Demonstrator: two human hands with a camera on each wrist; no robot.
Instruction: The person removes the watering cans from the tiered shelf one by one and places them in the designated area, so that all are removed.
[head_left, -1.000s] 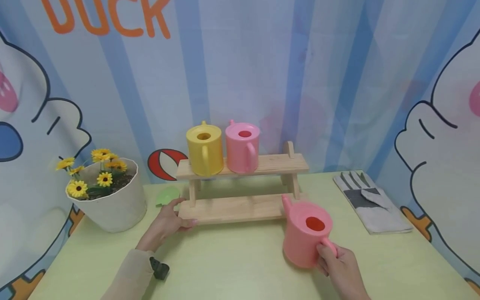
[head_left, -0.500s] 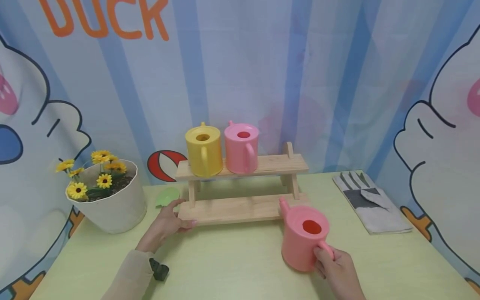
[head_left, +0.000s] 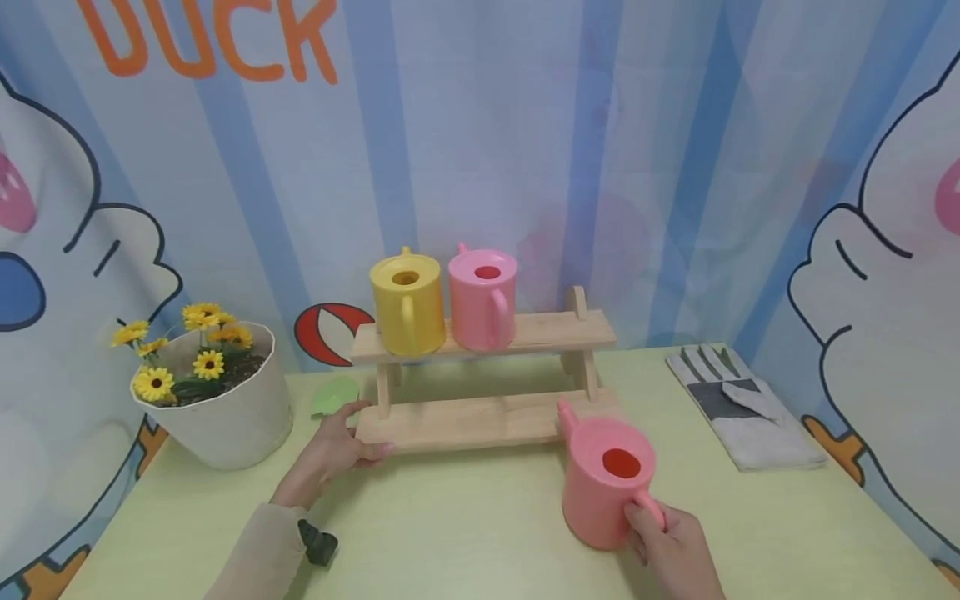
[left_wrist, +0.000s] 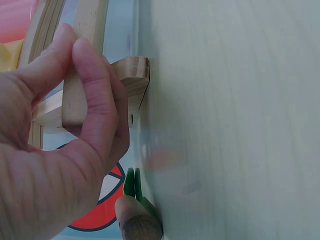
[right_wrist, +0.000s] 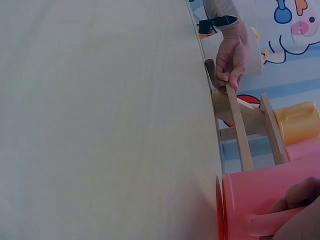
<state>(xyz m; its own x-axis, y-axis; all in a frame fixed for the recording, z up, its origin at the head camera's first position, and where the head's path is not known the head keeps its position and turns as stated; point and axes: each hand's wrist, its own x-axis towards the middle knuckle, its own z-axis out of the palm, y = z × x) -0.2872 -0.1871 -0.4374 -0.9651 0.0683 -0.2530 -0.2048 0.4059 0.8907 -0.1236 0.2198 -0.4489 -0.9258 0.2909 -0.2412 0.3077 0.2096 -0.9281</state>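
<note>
My right hand [head_left: 671, 550] grips the handle of a coral-pink watering can [head_left: 600, 500], which stands upright by the front right of a two-tier wooden plant stand [head_left: 465, 423]. Its spout points toward the stand and overlaps the lower board's right end in the head view. My left hand [head_left: 337, 446] holds the left end of that lower board, thumb on one face and fingers on the other in the left wrist view [left_wrist: 95, 95]. On the upper board, a yellow watering can [head_left: 408, 312] and a lighter pink one [head_left: 483, 308] stand side by side, handles facing me.
A white pot [head_left: 225, 429] of yellow flowers stands at the left. Behind my left hand lies a green-headed tool [head_left: 335, 395], its wooden end showing in the left wrist view. Folded grey-and-white gloves [head_left: 746, 408] lie at the right. A printed curtain [head_left: 487, 125] hangs behind the table.
The coral-pink watering can has shifted slightly left and toward me with my right hand. My left hand stays on the stand's lower board.
</note>
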